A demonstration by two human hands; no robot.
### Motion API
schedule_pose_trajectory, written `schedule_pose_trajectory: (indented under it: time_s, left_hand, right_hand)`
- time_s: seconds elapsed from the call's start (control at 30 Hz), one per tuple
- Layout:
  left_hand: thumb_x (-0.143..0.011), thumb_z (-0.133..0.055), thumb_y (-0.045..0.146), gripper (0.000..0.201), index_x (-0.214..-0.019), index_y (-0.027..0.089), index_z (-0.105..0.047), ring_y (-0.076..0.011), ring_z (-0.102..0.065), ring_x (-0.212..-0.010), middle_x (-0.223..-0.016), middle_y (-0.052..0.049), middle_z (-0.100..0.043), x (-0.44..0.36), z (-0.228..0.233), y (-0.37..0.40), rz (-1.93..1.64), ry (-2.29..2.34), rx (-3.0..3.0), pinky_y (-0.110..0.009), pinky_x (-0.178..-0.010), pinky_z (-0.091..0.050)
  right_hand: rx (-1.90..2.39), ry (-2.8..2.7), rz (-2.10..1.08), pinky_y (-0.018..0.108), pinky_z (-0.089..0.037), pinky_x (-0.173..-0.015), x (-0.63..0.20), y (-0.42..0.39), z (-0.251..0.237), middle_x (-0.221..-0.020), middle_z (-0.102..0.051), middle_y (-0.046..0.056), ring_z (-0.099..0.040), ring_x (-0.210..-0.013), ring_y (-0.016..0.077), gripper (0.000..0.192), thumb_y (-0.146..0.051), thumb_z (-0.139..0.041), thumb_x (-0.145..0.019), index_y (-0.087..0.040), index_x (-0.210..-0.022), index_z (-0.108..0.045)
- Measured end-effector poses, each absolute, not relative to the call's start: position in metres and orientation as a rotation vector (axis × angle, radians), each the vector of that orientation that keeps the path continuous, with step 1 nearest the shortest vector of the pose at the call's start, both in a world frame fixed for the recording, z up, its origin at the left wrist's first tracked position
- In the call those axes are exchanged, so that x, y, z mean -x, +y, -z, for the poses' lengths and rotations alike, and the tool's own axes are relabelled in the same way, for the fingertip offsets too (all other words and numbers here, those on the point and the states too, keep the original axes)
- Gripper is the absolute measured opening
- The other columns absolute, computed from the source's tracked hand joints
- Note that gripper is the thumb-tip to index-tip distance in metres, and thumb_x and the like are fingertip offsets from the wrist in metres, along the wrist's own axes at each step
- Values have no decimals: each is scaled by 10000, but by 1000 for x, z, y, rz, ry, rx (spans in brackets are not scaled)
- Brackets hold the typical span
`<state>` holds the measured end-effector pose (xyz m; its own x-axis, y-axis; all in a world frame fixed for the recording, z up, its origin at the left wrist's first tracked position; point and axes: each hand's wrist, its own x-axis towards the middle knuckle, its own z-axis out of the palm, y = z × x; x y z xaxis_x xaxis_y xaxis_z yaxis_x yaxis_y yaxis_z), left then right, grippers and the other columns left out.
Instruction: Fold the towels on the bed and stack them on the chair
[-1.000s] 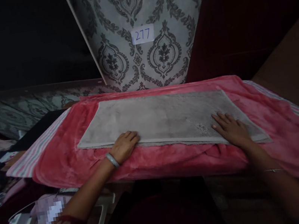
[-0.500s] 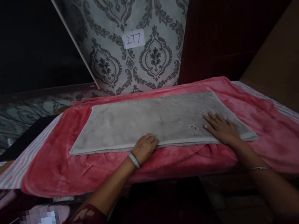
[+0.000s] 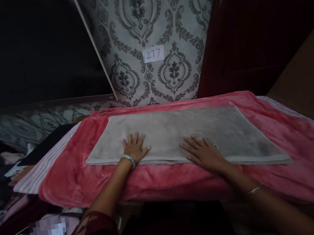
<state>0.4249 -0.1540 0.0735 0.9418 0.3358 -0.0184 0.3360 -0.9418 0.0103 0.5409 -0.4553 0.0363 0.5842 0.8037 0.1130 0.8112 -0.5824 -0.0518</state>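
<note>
A folded grey towel [image 3: 162,132] lies flat and wide across a rumpled pink-red blanket [image 3: 71,162]. My left hand [image 3: 134,147] rests palm down on the towel's left part, fingers spread. Palm down as well, my right hand [image 3: 204,153] lies near the towel's front edge, right of its middle, with the fingers apart. It partly covers a small embroidered mark [image 3: 215,146]. Neither hand grips anything.
Striped cloth [image 3: 47,158] shows under the blanket on both sides. Behind stands a patterned wall with a paper label [image 3: 153,53] reading 277. A dark screen [image 3: 24,51] is at the left, a dark red panel [image 3: 249,19] at the right. Clutter lies lower left.
My left hand has moved left and opened from its curled pose at the towel's front edge. My right hand has slid left across the towel. The view has shifted slightly.
</note>
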Motion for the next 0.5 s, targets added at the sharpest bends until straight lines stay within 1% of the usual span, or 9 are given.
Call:
schedule_pose_trajectory:
  time_s: [0.1, 0.2, 0.23, 0.3, 0.37, 0.43, 0.5]
  left_hand:
    - [-959, -379, 600, 687, -1575, 319, -261, -390, -87, -1527, -1671, -55, -158, -396, -62, -136, 111, 628, -3070, -682, -1165, -137]
    - [-954, -380, 614, 686, -1569, 328, -278, -403, -135, -1517, -1664, -63, -191, -370, -64, -120, 95, 673, -3063, -686, -1155, -160]
    - [-951, -388, 614, 688, -1565, 317, -297, -408, -168, -1509, -1659, -83, -209, -365, -67, -114, 80, 711, -3058, -684, -1149, -181]
    - [-951, -397, 602, 689, -1555, 275, -335, -403, -208, -1501, -1649, -121, -232, -362, -74, -99, -6, 796, -3060, -669, -1149, -207]
    - [-960, -391, 574, 678, -1549, 241, -349, -374, -185, -1514, -1650, -128, -223, -366, -79, -84, -123, 811, -3092, -649, -1170, -189]
    - [-971, -375, 547, 655, -1554, 253, -334, -336, -158, -1527, -1656, -100, -212, -373, -77, -71, -108, 753, -3116, -639, -1188, -157]
    - [-978, -348, 547, 640, -1560, 284, -310, -323, -165, -1527, -1658, -74, -213, -377, -71, -62, -8, 751, -3094, -646, -1183, -160]
  right_hand:
    - [2692, -1443, 75, 641, -219, -1161, -529, -457, -17, -1640, -222, 2, -174, -1508, 322, 525, -489, -335, -1021, -395, -1538, -345]
    - [2632, -1477, 24, 645, -248, -1152, -537, -467, -13, -1634, -233, -2, -186, -1503, 335, 540, -541, -330, -1008, -399, -1527, -369]
    - [2602, -1501, -13, 636, -277, -1145, -544, -468, -15, -1621, -275, 2, -223, -1492, 339, 541, -563, -327, -1001, -394, -1508, -411]
    - [2538, -1534, -68, 584, -339, -1136, -562, -465, -25, -1560, -408, 26, -345, -1446, 326, 551, -576, -288, -1003, -356, -1457, -508]
    - [2543, -1473, -16, 549, -366, -1132, -583, -457, -34, -1504, -490, 59, -422, -1402, 312, 577, -545, -240, -1013, -302, -1446, -535]
    - [2638, -1326, 125, 585, -351, -1129, -601, -448, -36, -1524, -461, 82, -400, -1413, 332, 595, -520, -239, -1007, -269, -1489, -480]
    - [2758, -1201, 206, 644, -340, -1105, -614, -445, -28, -1569, -392, 86, -343, -1440, 365, 619, -541, -277, -980, -274, -1516, -432]
